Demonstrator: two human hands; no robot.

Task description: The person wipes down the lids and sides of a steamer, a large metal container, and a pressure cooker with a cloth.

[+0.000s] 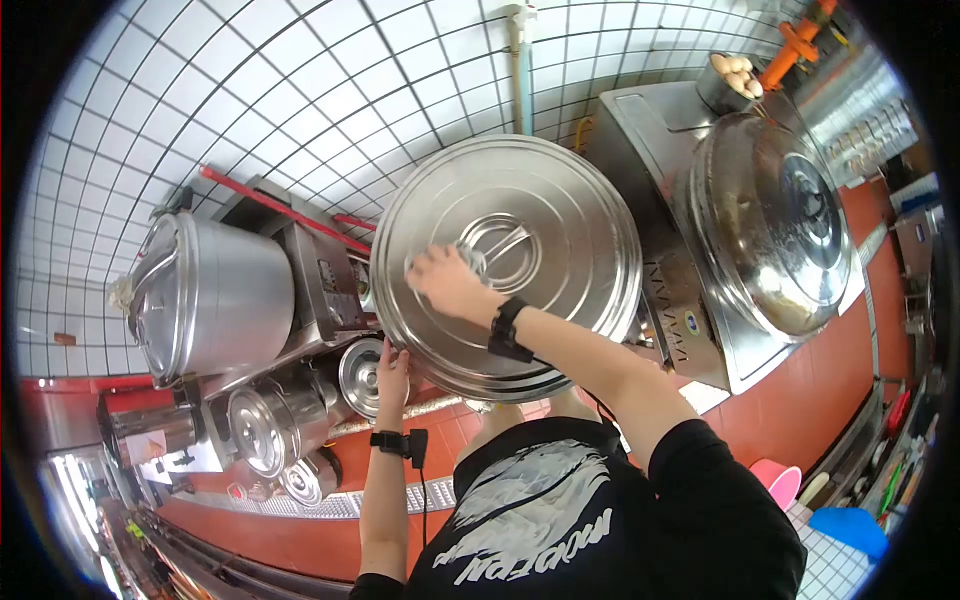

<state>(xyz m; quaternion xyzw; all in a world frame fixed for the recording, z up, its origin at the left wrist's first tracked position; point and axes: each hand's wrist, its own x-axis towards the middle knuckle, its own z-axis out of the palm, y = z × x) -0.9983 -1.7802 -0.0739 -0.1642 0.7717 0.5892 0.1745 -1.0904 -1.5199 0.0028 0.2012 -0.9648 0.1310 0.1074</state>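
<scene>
A wide round steel lid (580,200) with concentric rings and a bar handle in its recessed centre sits on a big pot in front of me. My right hand (452,283) lies on the lid's left half, fingers bent and smeared by motion. Against its fingertips, beside the handle, shows a blurred greyish wad (470,258); its exact kind I cannot tell. My left hand (393,375) is at the lid's lower left edge, thumb and fingers at the rim. Both wrists wear black bands.
A tall aluminium pot (235,290) stands left on a steel stove. Smaller lidded pots (262,430) stand below it. To the right, a large domed lid (770,220) covers a steel unit. A container of eggs (738,75) is behind it. White tiled wall (300,70) rises ahead.
</scene>
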